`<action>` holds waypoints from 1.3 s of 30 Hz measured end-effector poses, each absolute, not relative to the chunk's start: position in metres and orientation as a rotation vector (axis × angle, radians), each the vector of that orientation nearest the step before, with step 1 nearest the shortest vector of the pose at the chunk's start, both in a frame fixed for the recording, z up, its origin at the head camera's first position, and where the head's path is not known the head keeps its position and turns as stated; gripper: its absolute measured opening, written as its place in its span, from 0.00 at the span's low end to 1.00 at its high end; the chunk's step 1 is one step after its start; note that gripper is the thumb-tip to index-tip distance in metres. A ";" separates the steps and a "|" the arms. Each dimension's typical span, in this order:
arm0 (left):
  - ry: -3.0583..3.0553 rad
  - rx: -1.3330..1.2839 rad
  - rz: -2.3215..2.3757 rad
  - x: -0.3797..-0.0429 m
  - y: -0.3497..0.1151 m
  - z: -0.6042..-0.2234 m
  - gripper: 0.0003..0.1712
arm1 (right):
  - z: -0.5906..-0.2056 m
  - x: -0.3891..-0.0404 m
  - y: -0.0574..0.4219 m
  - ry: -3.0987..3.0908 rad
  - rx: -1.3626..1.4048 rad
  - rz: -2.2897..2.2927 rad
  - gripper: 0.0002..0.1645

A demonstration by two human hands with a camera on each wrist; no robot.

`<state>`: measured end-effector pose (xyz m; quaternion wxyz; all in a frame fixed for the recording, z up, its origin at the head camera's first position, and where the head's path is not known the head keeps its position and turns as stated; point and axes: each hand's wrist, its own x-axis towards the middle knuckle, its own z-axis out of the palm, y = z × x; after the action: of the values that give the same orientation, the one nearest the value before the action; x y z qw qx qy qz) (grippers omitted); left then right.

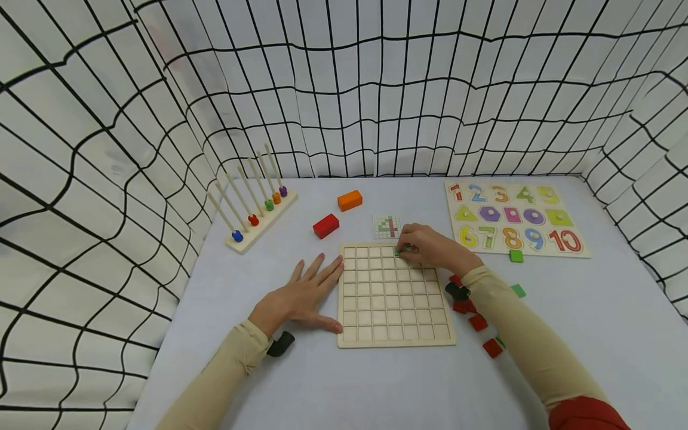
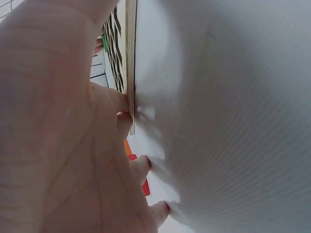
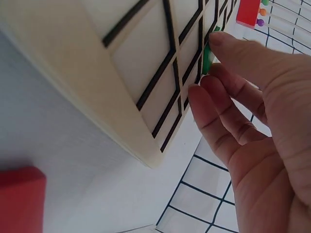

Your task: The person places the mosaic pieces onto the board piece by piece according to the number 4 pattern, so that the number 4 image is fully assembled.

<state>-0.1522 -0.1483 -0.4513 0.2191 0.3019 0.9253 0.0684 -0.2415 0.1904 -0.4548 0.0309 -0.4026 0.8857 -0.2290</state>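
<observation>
A pale wooden grid board (image 1: pixel 396 346) with square cells lies flat in the middle of the table. My left hand (image 1: pixel 301 298) spreads its fingers along the board's left edge, thumb near the lower corner, touching the rim. In the left wrist view its fingertips (image 2: pixel 141 165) reach down to the tabletop. Over the board's top row my right hand (image 1: pixel 430 248) pinches a green square tile (image 3: pixel 208 57) between thumb and fingers, at a cell's edge. Just behind the board lies a small pattern card (image 1: pixel 386 227) with green and dark red squares.
Right of the board lie several red tiles (image 1: pixel 478 323) and green tiles (image 1: pixel 518 290), some under the right forearm. A number puzzle board (image 1: pixel 516 216) is at back right, a peg stand (image 1: pixel 260 223) at back left. Red (image 1: pixel 326 226) and orange (image 1: pixel 350 200) blocks lie between.
</observation>
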 end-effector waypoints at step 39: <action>2.569 0.821 0.213 -0.152 -0.148 -0.455 0.76 | -0.443 -0.217 0.251 2.796 -1.114 -0.630 0.15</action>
<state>-0.1520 -0.1476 -0.4553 0.2166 0.2961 0.9271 0.0768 -0.2167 0.2508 -0.4429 0.0331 -0.3622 0.9087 -0.2047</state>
